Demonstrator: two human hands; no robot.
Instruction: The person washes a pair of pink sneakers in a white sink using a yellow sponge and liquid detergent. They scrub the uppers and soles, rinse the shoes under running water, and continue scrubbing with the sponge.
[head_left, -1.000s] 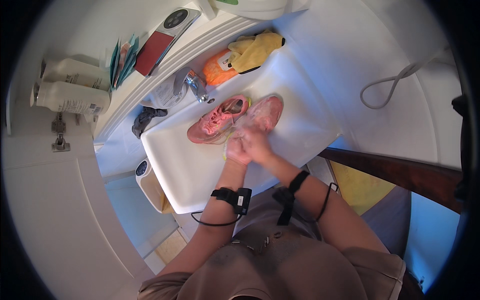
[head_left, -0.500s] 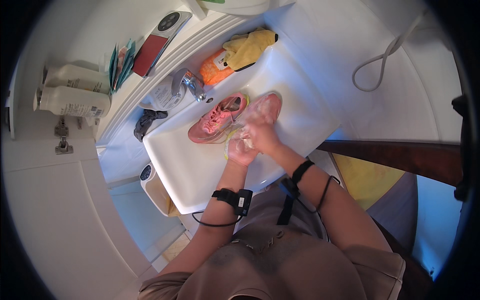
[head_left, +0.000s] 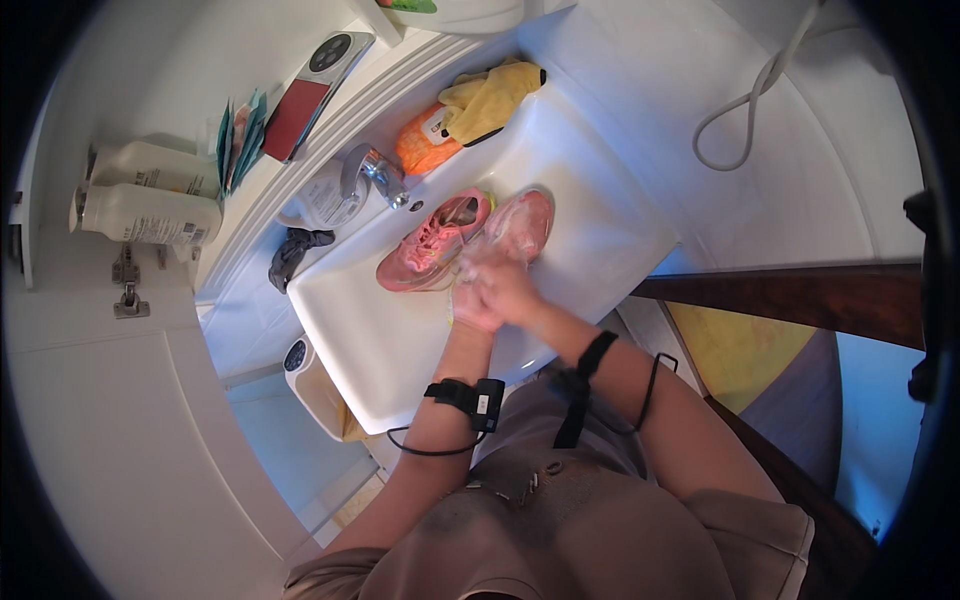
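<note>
White sink (head_left: 370, 355) | in it lies soapy pink shoe (head_left: 527, 222), toe just beyond right hand (head_left: 503, 288) and left hand (head_left: 474, 308), heel end at them | laced pink shoe (head_left: 428, 252) sits just left of it | hands together; right blurred, left's fingers hidden: cannot tell either's grip

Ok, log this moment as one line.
left hand: at near end of rightmost pink sneaker | right hand: over it, blurred | laced pink sneaker: alongside, in washbasin

The left hand (head_left: 474, 306) and right hand (head_left: 506, 288) meet at the near end of a foamy shoe (head_left: 527, 222) (a laced pink shoe (head_left: 420, 262) lies beside it). Below them is a white sink (head_left: 365, 345).
</note>
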